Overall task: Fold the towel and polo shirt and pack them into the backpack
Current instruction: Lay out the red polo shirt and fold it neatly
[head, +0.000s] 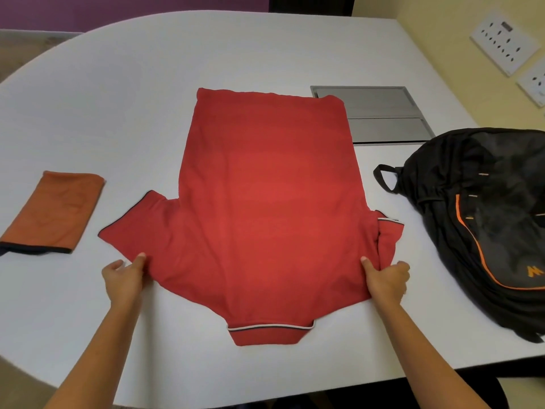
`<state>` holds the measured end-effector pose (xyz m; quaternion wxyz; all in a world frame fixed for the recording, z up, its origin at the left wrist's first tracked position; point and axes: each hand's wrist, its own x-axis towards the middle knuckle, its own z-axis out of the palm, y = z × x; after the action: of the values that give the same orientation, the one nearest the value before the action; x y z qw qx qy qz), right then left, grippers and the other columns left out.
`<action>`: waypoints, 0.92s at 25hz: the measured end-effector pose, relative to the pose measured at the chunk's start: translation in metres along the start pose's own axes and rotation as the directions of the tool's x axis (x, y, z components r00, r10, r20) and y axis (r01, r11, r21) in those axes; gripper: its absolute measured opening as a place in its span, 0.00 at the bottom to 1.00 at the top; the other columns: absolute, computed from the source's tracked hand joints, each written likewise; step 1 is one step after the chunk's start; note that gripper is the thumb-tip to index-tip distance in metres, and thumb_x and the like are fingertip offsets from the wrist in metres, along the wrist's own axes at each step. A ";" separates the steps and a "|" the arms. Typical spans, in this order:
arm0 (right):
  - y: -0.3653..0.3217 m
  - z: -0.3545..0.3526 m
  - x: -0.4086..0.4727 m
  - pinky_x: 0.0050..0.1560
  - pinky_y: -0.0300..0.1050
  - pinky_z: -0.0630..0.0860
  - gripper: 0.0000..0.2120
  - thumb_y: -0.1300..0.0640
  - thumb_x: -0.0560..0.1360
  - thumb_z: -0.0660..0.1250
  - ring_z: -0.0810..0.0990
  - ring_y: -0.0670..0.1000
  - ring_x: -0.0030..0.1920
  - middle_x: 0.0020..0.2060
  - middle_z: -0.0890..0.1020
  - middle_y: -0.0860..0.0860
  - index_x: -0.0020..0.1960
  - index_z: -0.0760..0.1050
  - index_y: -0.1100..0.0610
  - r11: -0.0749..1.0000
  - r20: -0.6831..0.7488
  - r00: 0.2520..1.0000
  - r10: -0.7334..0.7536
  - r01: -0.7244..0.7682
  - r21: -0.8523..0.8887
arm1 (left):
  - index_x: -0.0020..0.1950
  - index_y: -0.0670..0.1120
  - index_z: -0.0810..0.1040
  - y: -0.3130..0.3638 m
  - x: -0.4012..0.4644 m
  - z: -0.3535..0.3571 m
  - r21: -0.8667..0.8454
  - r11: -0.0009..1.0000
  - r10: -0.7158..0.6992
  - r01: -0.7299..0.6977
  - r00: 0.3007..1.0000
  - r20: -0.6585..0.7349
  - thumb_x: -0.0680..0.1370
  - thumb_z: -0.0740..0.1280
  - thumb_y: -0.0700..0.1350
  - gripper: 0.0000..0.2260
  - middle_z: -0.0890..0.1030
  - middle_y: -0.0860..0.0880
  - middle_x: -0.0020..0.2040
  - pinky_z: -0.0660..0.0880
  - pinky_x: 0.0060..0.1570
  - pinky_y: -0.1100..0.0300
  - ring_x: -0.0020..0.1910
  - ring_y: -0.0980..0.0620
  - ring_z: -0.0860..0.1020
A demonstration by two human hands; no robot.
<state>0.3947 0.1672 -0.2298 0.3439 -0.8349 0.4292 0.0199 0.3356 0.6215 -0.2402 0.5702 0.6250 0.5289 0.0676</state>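
Observation:
A red polo shirt (265,208) lies flat and face down in the middle of the white table (118,98), collar toward me. My left hand (125,276) pinches the shirt at its left shoulder, thumb on top. My right hand (386,278) grips the right shoulder, where the sleeve is bunched and folded in. An orange towel (53,214) lies folded on the left. A black backpack (483,219) with orange trim lies on the right side of the table.
A grey metal cable hatch (380,113) is set into the table behind the shirt. Wall sockets (504,42) sit on the yellow wall at the far right. The table's front edge runs close below my forearms.

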 end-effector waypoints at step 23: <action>0.003 -0.035 0.065 0.55 0.53 0.74 0.35 0.68 0.72 0.65 0.77 0.62 0.58 0.63 0.74 0.63 0.75 0.56 0.51 0.921 -0.273 0.942 0.196 -0.081 0.382 | 0.75 0.40 0.60 0.002 0.037 0.051 0.724 0.265 0.590 -0.637 0.701 0.401 0.82 0.55 0.51 0.25 0.58 0.40 0.77 0.55 0.69 0.37 0.75 0.39 0.55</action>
<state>0.4241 0.0992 -0.2262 0.4201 -0.7163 0.5320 -0.1653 0.3873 0.6165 -0.2753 0.1480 0.9692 0.1966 0.0109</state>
